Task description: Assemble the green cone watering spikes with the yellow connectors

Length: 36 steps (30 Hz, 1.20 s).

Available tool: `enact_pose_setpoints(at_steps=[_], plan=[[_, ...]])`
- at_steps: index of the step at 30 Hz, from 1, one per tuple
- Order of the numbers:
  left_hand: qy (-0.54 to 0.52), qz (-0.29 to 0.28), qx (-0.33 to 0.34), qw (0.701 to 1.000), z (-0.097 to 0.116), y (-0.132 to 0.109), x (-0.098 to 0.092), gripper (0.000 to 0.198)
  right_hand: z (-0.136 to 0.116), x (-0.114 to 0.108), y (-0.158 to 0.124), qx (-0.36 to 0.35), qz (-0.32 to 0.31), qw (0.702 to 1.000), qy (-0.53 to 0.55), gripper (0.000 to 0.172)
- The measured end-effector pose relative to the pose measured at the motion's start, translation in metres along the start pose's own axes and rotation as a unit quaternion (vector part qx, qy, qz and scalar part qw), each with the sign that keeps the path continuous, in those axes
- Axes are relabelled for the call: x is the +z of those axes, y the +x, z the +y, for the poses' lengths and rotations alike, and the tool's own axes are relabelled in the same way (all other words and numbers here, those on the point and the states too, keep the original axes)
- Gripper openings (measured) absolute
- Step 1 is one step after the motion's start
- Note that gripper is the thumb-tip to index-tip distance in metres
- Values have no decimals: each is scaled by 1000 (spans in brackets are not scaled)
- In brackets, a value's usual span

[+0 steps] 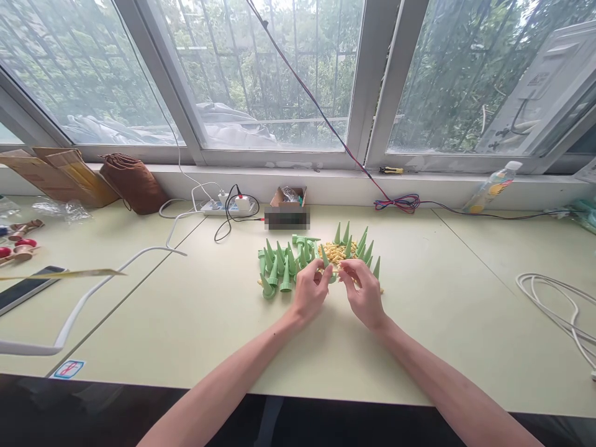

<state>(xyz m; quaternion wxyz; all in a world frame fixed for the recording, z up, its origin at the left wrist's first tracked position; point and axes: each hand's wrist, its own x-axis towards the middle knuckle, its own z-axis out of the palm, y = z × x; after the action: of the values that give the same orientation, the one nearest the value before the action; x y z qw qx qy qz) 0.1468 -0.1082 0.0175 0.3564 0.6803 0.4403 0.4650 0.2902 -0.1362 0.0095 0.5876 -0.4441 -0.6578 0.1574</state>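
Note:
Several green cone-shaped plastic pieces [279, 264] stand and lie in a cluster on the pale green table [195, 323], next to a heap of small yellow pieces [336, 251]. My left hand [310, 295] is curled, its fingers pinching a green cone at the cluster's near edge. My right hand [364, 292] is close beside it, fingers pinched together on something small that I cannot make out. More green cones [356, 242] stand upright behind the yellow heap.
A small cardboard box [287, 198] and a white power strip [226, 206] with cables sit near the window sill. A brown bag [133, 183], a phone [25, 288], a plastic bottle [491, 186] and a white cable coil [559, 304] lie around the table.

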Motion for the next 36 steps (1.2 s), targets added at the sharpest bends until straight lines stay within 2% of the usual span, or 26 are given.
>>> enact_pose_setpoints(at_steps=[12,27,36], plan=[[1,17,7,1000,0,1,1,30,1,1,1,-5,-3,1000,5,19],[19,25,18,999,1,0,1,27,4,0,1,15,-3,1000,0,12],[18,19,25,999,2,0,1,25,3,-2,2,32,-15,999,-18,18]])
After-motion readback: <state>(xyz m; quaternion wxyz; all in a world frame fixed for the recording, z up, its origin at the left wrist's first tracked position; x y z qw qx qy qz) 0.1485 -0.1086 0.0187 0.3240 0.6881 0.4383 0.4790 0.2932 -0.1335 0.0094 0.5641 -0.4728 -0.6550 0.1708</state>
